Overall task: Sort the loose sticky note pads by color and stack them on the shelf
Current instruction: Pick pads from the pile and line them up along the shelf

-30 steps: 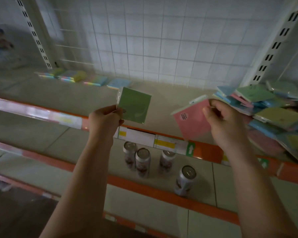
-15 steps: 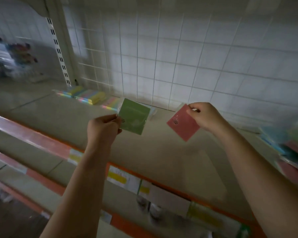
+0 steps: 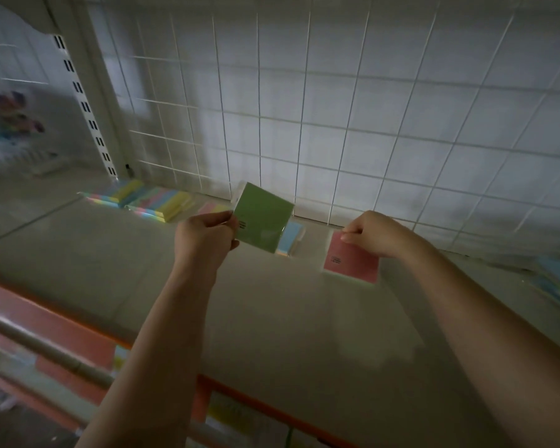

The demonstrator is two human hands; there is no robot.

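The left hand point(image 3: 204, 240) pinches a green pad point(image 3: 262, 218); the right hand point(image 3: 374, 234) pinches a pink pad point(image 3: 351, 261) low over the shelf point(image 3: 272, 318). Placing looks under way: next, set the pink pad down flat.

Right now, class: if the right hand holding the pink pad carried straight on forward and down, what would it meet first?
Probably the bare shelf surface: the right hand holds the pink pad low over it. The wire grid back panel comes next; depth is unclear.

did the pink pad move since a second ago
Yes. The right hand has carried the pink pad away from the loose pile and in toward the wire grid back wall, lowering it near the shelf.
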